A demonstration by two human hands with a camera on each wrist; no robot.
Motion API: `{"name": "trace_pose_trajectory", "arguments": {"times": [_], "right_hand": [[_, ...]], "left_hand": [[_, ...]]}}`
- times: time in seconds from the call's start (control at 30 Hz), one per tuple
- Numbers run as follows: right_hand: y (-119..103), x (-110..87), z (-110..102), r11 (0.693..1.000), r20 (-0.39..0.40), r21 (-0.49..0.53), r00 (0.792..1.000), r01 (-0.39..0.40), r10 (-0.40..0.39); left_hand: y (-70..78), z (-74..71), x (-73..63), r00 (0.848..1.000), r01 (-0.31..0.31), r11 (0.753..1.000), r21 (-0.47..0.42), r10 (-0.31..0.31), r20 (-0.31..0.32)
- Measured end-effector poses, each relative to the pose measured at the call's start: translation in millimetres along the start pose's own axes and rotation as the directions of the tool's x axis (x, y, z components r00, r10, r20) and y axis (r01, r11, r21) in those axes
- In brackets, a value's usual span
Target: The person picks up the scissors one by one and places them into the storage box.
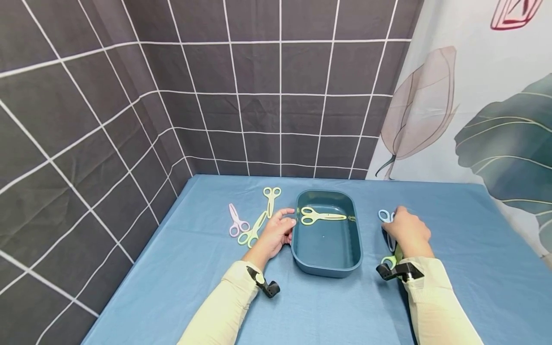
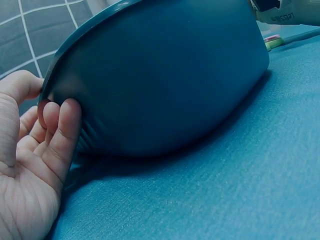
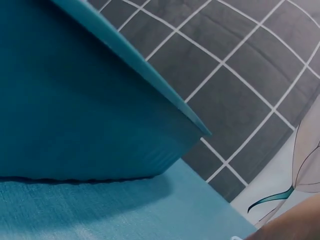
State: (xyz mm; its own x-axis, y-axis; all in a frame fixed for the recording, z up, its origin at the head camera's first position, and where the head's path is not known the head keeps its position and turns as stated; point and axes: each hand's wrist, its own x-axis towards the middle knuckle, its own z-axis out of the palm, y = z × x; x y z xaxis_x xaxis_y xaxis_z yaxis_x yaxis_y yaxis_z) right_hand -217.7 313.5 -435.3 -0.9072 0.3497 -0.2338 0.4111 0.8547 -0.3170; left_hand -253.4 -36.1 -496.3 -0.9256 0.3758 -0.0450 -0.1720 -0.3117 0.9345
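At the left rim of a teal plastic bin (image 1: 327,269), my left hand (image 1: 276,235) grips the edge, its thumb and fingers at the rim and outer wall in the left wrist view. Yellow scissors (image 1: 321,216) lie across the far part of the bin. To the right of the bin, my right hand (image 1: 407,231) pinches light blue scissors (image 1: 385,216), its fingertips mostly hidden from the head camera. Only a sliver of that hand shows in the right wrist view. Green scissors (image 1: 389,261) lie partly hidden under the right wrist.
Left of the bin on the blue cloth lie pink scissors (image 1: 237,223), pale yellow-green scissors (image 1: 253,230) close to the left forearm, and yellow scissors (image 1: 271,199) farther back. A dark gridded curtain (image 1: 258,110) stands behind and left; a leaf-patterned one (image 1: 435,96) hangs at right.
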Motion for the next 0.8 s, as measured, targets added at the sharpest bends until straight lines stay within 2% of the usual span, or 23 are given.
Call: {"name": "trace_pose_trajectory", "arguments": {"times": [0.1, 0.17, 0.23, 0.27, 0.3, 0.37, 0.43, 0.5, 0.57, 0.6, 0.67, 0.8], "right_hand": [[-1, -2.1, -4, 0.999, -0.009, -0.006, 0.999, 0.04, -0.04], [0, -3.1, -9, 0.995, -0.042, -0.012, 0.994, 0.101, -0.101], [0, -2.5, -14, 0.978, -0.094, -0.035, 0.973, 0.208, -0.21], [1, -1.3, -16, 0.959, -0.113, -0.06, 0.953, 0.277, -0.283], [1, 0.4, -17, 0.93, -0.126, -0.094, 0.922, 0.356, -0.366], [4, 5.1, -20, 0.838, -0.13, -0.181, 0.832, 0.515, -0.54], [9, 11.3, -21, 0.704, -0.093, -0.272, 0.71, 0.656, -0.698], [17, 16.9, -21, 0.57, -0.039, -0.344, 0.595, 0.746, -0.803], [25, 21.7, -19, 0.465, 0.01, -0.392, 0.509, 0.794, -0.861], [29, 23.8, -19, 0.423, 0.035, -0.406, 0.477, 0.81, -0.878], [35, 27.7, -16, 0.372, 0.067, -0.427, 0.439, 0.824, -0.896], [36, 33.9, -13, 0.326, 0.108, -0.442, 0.41, 0.836, -0.906]], "left_hand": [[0.5, -0.2, 0.2, 1.0, 0.001, 1.0, 0.006, -0.001, -0.004], [0.5, -0.2, 0.2, 1.0, 0.003, 1.0, 0.01, -0.003, -0.006], [0.2, -0.1, 0.4, 1.0, 0.006, 1.0, 0.014, -0.005, -0.007], [0.1, 0.0, 0.5, 1.0, 0.007, 1.0, 0.015, -0.007, -0.009], [0.2, 0.2, 0.4, 1.0, 0.008, 1.0, 0.013, -0.008, -0.01], [-0.7, 0.7, -0.1, 1.0, 0.007, 1.0, 0.011, -0.007, -0.015], [-1.3, 1.0, -0.3, 1.0, 0.002, 1.0, 0.006, -0.002, -0.014], [-1.1, 1.7, -0.7, 1.0, -0.001, 1.0, 0.004, 0.001, -0.009], [-0.8, 2.2, -0.6, 1.0, -0.004, 1.0, 0.006, 0.004, -0.003], [-0.8, 2.2, -0.3, 1.0, -0.005, 1.0, 0.007, 0.005, -0.001], [-0.7, 2.0, 0.3, 1.0, -0.004, 1.0, 0.009, 0.004, -0.002], [-1.4, 0.4, 1.2, 1.0, -0.004, 1.0, 0.011, 0.004, -0.007]]}}
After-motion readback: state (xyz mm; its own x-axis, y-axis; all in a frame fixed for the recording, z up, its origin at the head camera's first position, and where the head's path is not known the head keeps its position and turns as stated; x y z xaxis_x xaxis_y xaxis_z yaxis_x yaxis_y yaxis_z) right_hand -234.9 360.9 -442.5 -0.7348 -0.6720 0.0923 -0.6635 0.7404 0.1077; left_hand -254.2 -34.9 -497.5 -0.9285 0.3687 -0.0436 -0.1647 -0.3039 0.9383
